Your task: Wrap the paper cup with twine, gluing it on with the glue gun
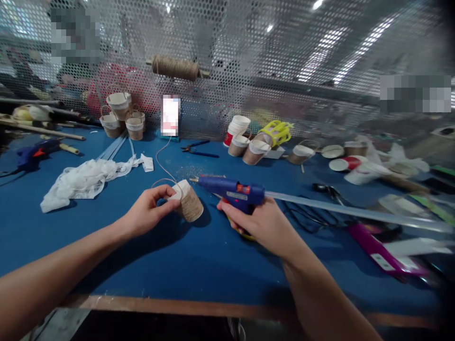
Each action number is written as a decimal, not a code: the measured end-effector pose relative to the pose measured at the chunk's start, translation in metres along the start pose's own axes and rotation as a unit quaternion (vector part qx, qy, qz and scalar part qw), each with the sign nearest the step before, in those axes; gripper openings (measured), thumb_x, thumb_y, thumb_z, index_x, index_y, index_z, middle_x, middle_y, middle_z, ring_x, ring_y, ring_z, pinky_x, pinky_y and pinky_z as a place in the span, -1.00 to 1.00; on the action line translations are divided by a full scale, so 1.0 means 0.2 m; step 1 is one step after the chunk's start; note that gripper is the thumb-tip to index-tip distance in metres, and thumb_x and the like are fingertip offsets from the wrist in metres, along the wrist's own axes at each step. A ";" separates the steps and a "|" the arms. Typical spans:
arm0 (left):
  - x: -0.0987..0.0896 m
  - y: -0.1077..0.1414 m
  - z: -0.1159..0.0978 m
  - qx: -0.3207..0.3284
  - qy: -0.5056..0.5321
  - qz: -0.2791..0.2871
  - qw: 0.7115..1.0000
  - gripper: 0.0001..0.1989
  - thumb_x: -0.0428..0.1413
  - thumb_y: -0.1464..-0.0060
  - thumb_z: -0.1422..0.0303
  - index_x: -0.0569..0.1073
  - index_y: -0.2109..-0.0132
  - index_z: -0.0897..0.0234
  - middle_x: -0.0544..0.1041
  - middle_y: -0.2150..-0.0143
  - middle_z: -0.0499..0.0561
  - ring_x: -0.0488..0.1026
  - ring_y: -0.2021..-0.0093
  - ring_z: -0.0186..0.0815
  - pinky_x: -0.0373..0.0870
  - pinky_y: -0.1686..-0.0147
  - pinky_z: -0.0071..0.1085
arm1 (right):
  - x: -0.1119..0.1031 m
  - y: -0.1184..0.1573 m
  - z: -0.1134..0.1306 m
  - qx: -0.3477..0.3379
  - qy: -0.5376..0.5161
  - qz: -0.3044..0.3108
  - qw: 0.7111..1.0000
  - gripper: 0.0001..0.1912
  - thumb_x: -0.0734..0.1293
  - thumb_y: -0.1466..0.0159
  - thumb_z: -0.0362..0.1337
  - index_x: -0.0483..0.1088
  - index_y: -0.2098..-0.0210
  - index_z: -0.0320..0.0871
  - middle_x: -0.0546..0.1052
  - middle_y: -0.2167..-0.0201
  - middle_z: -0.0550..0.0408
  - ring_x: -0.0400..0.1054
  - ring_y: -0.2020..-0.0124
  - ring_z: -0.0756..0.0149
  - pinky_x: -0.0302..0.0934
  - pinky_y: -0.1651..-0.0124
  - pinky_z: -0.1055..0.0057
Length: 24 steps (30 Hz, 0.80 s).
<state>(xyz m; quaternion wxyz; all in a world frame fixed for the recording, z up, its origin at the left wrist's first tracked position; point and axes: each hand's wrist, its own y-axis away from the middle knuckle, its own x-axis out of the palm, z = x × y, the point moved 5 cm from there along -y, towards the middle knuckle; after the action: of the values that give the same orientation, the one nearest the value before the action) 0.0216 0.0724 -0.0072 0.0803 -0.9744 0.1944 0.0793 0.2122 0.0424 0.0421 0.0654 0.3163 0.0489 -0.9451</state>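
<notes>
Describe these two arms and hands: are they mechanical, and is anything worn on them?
They're human. The left hand and right hand are ungloved, with no watch or bracelet showing. The left forearm and right forearm show no sleeves, cables or markings.

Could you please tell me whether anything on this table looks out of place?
Slightly: on the right, a red-and-white cup lies on its side, unlike the upright brown-and-white buckets at back left. White lacy trim lies crumpled on the left, and pale specks litter the table beyond the glue gun.
</notes>
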 end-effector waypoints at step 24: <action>0.00 0.01 0.01 -0.029 -0.025 -0.002 0.999 -0.82 0.01 -0.03 0.30 0.31 0.41 0.35 0.37 0.42 -0.03 0.29 0.38 -0.38 0.22 0.32 -0.43 | 0.04 0.06 0.05 -0.093 0.170 -0.054 0.980 -0.87 0.25 -0.13 -0.26 0.33 0.53 -0.11 0.46 0.59 0.13 0.34 0.58 0.34 0.20 0.56 0.47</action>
<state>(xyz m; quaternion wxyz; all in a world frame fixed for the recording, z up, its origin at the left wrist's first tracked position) 0.0200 0.0721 -0.0101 0.0569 -0.9744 0.1881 0.1087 0.2004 0.0290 0.0448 0.0341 0.4620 0.1638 -0.8710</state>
